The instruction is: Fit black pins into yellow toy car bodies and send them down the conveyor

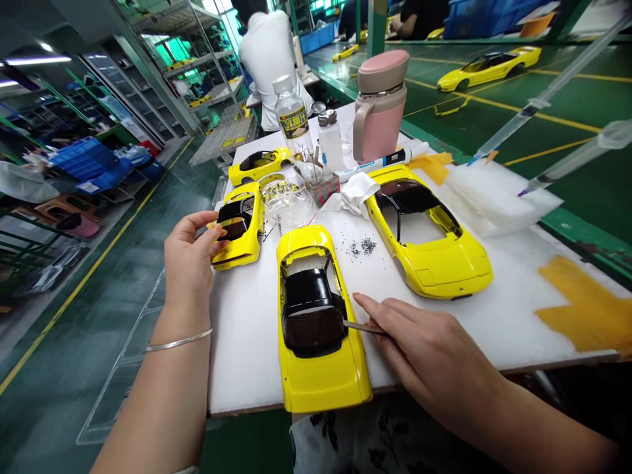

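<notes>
White bench [237,368] carries four yellow cars [323,382]; right hand [419,345] grips one tool [364,326]; left hand [192,260] is at another car [251,240], grip unclear.

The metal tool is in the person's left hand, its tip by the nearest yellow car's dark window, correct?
Not the left hand: the head view shows the metal tool in the right hand, its tip by the dark window of the nearest yellow car.
</notes>
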`<state>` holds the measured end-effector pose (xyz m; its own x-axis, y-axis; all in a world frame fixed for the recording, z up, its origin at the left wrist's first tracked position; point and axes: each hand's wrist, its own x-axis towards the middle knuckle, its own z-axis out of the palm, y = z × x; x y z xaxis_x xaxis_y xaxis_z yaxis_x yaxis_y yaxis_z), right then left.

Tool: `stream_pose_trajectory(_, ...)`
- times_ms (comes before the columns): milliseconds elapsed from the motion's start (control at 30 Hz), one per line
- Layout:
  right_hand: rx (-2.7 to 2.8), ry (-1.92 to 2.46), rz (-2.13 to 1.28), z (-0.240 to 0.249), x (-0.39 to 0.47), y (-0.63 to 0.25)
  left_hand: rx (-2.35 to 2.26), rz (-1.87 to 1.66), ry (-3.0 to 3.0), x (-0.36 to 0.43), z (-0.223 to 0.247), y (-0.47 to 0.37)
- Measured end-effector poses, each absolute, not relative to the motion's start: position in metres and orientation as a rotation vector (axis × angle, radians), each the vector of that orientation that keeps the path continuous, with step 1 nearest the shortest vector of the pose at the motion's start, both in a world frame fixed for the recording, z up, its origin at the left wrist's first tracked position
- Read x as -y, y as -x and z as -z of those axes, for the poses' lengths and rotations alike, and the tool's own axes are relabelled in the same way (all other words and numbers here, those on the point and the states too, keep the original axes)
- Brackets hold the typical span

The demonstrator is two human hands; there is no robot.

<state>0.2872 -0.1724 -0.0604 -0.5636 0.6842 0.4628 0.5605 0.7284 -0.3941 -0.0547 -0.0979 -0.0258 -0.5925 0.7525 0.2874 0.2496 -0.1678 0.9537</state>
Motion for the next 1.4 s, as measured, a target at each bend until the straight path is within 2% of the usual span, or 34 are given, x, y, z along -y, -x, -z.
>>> stream_pose_trajectory(500, 2.361, 0.901, -0.109, 0.07, 0.179, -0.279, -1.711, -1.811, -1.171, 0.099, 0.028, 0.054)
stream_pose_trajectory(1400, 2.206, 0.907, -0.42, 0.075, 0.179, -0.282, -1.767, -1.792, -1.145, 0.1, 0.026, 0.055)
